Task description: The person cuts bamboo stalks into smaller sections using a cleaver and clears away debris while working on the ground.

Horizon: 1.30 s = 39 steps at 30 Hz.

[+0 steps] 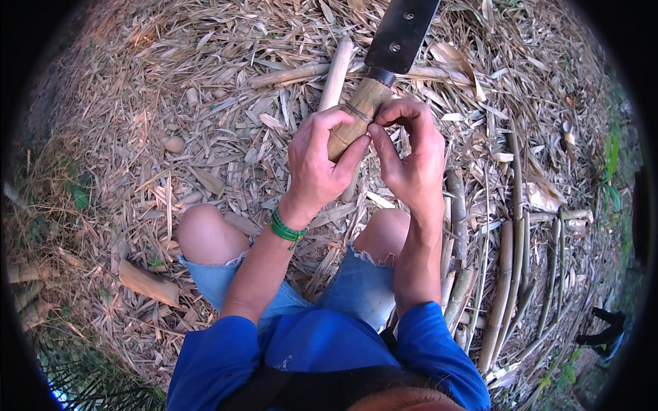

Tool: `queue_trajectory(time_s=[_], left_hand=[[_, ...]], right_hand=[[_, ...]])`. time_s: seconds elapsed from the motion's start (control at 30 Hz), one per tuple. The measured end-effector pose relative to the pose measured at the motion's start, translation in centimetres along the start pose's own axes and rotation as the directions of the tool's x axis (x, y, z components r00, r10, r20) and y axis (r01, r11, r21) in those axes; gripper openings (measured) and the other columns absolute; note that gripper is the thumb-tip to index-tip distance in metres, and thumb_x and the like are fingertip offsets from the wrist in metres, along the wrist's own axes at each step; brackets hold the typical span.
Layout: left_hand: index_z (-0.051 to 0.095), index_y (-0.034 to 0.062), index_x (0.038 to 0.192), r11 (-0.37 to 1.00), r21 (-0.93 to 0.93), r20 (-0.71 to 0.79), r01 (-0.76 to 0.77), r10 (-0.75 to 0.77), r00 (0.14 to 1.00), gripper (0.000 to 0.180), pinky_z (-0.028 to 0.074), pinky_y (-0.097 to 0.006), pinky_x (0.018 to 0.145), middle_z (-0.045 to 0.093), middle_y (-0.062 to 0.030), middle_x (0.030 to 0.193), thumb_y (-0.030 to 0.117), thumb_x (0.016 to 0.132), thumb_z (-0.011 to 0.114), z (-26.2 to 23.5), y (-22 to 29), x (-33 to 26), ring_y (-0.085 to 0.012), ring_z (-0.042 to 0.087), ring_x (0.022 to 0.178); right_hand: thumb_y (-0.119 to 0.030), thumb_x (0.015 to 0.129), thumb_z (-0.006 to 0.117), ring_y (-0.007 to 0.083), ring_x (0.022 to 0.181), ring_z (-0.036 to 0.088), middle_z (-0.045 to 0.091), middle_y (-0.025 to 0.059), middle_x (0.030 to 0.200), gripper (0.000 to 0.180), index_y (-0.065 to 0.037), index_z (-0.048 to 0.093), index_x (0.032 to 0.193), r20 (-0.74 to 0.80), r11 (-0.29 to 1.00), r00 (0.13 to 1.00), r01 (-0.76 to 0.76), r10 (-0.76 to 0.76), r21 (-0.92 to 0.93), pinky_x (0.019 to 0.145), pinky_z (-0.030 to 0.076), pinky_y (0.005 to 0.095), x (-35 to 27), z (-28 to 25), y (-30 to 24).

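A large machete points away from me, its broad dark blade [401, 38] running out of the top edge and carrying two screw-like spots. Its thick wooden handle [367, 99] is tilted up to the right. My left hand [319, 161] grips the lower handle between thumb and fingers. Round the handle's middle runs a thin dark binding [359, 114]; whether it is wire or cord I cannot tell. My right hand [417, 154] pinches the binding's right end with thumb and forefinger, beside the handle. The very tip of that end is hidden by the fingers.
Dry leaves and shavings cover the ground. A pale peeled stick [336, 75] lies beyond my left hand, across a longer pole [291, 74]. Several long poles [505, 288] lie at the right. A split wood chunk [149, 283] rests left of my knees.
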<state>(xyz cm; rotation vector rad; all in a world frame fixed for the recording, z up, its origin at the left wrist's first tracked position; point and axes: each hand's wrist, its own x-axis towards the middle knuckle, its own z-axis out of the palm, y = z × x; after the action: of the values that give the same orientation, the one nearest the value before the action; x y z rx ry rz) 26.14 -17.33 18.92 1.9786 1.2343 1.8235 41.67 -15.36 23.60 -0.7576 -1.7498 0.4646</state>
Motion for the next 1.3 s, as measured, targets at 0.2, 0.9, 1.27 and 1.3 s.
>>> queue_trajectory(time_s=[0.2, 0.9, 1.27, 1.3], left_hand=[[0.058, 0.0049, 0.112, 0.996, 0.083, -0.012, -0.036, 0.037, 0.999, 0.039, 0.051, -0.045, 0.079, 0.068, -0.0171, 0.101, 0.014, 0.082, 0.082, -0.2, 0.3, 0.5, -0.0364, 0.066, 0.087], [0.051, 0.0001, 0.129, 0.874, -0.350, 0.017, 0.336, -0.353, 0.935, 0.035, 0.050, -0.023, 0.073, 0.069, -0.0093, 0.105, 0.006, 0.098, 0.067, 0.6, 1.7, -0.7, -0.0074, 0.060, 0.087], [0.058, 0.0006, 0.129, 0.903, -0.293, 0.069, 0.314, -0.308, 0.949, 0.031, 0.050, -0.024, 0.074, 0.069, -0.0056, 0.101, 0.008, 0.099, 0.066, 0.3, 0.9, -0.7, -0.0081, 0.062, 0.086], [0.058, 0.0004, 0.129, 0.914, -0.277, 0.063, 0.296, -0.290, 0.955, 0.032, 0.050, -0.025, 0.074, 0.069, -0.0059, 0.099, 0.007, 0.099, 0.067, 0.3, 0.8, -0.7, -0.0084, 0.062, 0.085]], right_hand=[[0.006, 0.082, 0.071, 0.0348, 0.086, 0.064, 0.063, 0.0149, 0.093, 0.027, -0.003, 0.057, 0.104, 0.119, 0.993, 0.989, 0.100, -0.091, -0.071, 0.075, 0.053, 0.0411, 1.1, -0.9, 0.0], [0.002, 0.083, 0.078, 0.0289, 0.084, 0.073, 0.074, 0.0145, 0.097, 0.024, 0.000, 0.073, 0.106, -0.079, 0.971, 0.979, 0.171, -0.186, -0.167, 0.072, 0.058, 0.0354, -1.0, 1.1, 3.2], [0.005, 0.081, 0.076, 0.0231, 0.078, 0.072, 0.072, 0.0118, 0.090, 0.018, 0.001, 0.073, 0.098, 0.010, 0.992, 0.996, 0.088, -0.088, -0.086, 0.069, 0.058, 0.0325, 0.6, -0.2, 1.8], [0.005, 0.081, 0.076, 0.0216, 0.076, 0.071, 0.072, 0.0111, 0.088, 0.016, 0.001, 0.072, 0.096, 0.029, 0.997, 0.998, 0.056, -0.054, -0.061, 0.068, 0.057, 0.0318, 0.7, -0.2, 1.7]])
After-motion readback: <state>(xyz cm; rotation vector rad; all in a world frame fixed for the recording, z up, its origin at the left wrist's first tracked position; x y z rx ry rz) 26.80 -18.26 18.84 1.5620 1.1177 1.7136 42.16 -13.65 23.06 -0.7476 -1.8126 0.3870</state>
